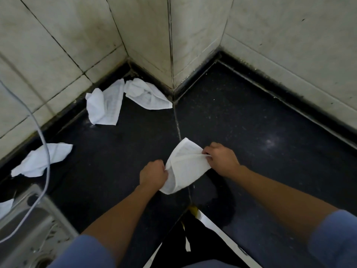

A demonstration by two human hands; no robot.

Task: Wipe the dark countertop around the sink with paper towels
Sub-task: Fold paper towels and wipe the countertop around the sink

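A white paper towel (184, 165) hangs just above the dark speckled countertop (241, 120), over the seam where two slabs meet. My left hand (153, 175) pinches its left edge and my right hand (222, 158) pinches its right edge, pulling it apart between them. Used crumpled paper towels lie on the counter: one by the back wall (105, 105), one in the corner (147, 93), one at the left (41, 160). The steel sink (25, 225) sits at the lower left.
Grimy tiled walls (146, 31) close the counter at the back, with a protruding corner in the middle. A thin grey cable (45, 147) hangs across the left side over the sink. A wet patch (226, 200) darkens the counter near the front inner corner.
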